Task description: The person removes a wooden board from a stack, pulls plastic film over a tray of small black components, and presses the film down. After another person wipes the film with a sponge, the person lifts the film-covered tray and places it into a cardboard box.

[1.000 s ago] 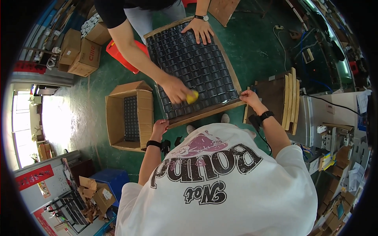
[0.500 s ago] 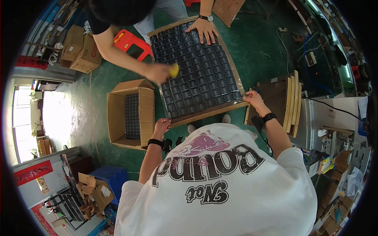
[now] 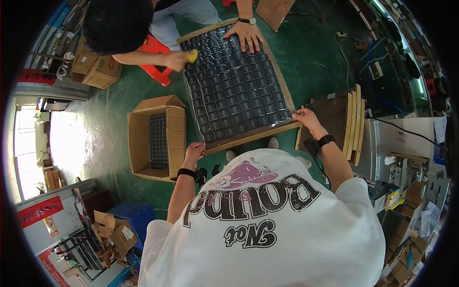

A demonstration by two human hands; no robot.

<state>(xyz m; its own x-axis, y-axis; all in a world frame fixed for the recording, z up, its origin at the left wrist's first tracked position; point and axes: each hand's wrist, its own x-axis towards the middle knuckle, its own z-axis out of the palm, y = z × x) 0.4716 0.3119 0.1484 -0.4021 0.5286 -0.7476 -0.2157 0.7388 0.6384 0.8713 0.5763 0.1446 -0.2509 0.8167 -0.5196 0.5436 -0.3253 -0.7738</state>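
A wood-edged tray filled with rows of black square pieces under shiny clear film lies tilted in front of me. At its near left corner, my left hand is closed on the edge. My right hand pinches the near right corner. Across from me, a co-worker presses one spread hand on the far right of the pieces. The co-worker's other hand, blurred, holds a small yellow object at the tray's left edge; its kind is unclear.
Left of the tray stands an open cardboard box with black pieces inside. A red plastic stool is beside the co-worker. Stacked wood-edged boards lean at my right. Another carton sits on the green floor at the far left.
The co-worker's hand with the yellow object has moved up and left, from over the pieces to the tray's left edge. The co-worker's head has shifted further into view. My hands keep their corners.
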